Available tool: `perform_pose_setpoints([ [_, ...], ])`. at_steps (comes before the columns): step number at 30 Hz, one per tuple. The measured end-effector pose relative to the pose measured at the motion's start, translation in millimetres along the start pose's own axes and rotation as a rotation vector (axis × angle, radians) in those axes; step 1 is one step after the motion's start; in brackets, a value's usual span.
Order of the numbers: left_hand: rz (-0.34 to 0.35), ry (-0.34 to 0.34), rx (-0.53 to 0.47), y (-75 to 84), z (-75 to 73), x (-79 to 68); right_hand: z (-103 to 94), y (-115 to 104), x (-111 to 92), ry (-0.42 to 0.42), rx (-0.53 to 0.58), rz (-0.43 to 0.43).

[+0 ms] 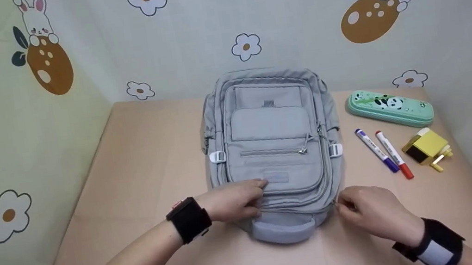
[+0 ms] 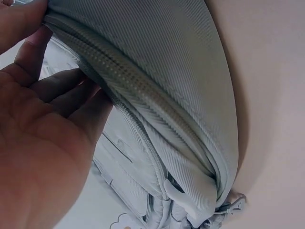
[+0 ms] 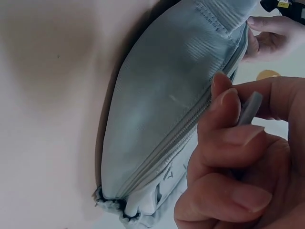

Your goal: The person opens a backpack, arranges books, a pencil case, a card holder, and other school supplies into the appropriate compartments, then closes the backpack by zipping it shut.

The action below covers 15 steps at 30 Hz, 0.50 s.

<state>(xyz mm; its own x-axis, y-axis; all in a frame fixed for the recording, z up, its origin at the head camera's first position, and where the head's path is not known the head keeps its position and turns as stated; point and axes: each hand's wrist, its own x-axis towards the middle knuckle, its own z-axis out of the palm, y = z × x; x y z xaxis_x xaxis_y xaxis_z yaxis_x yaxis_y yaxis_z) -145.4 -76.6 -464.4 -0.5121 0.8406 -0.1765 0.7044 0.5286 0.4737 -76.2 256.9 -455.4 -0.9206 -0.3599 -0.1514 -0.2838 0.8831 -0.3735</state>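
A light grey backpack (image 1: 269,122) lies front side up on the table, its carry handle (image 1: 284,232) toward me. At its lower left, my left hand (image 1: 237,200) pinches the fabric edge by the zipper (image 2: 128,83), thumb on one side and fingers behind the other. By the bag's lower right corner, my right hand (image 1: 369,208) pinches a grey zipper pull (image 3: 250,109) between thumb and curled fingers. The zipper's slider is hidden behind those fingers. Along the main compartment the zipper runs past both hands.
To the right of the bag lie a green panda pencil case (image 1: 390,108), a blue marker (image 1: 376,150), a red marker (image 1: 393,154) and a yellow crank pencil sharpener (image 1: 429,144). A printed curtain (image 1: 202,30) hangs behind the peach table (image 1: 150,154).
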Motion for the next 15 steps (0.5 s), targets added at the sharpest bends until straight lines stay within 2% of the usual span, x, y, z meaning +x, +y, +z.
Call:
perform_pose_setpoints([
  [5,0.005,0.004,0.0,-0.4,1.1,0.7,2.1,-9,-1,0.003,0.011,-0.02],
  [15,0.003,0.005,0.02,0.8,0.6,1.7,5.3,-26,1,-0.045,0.045,-0.035],
])
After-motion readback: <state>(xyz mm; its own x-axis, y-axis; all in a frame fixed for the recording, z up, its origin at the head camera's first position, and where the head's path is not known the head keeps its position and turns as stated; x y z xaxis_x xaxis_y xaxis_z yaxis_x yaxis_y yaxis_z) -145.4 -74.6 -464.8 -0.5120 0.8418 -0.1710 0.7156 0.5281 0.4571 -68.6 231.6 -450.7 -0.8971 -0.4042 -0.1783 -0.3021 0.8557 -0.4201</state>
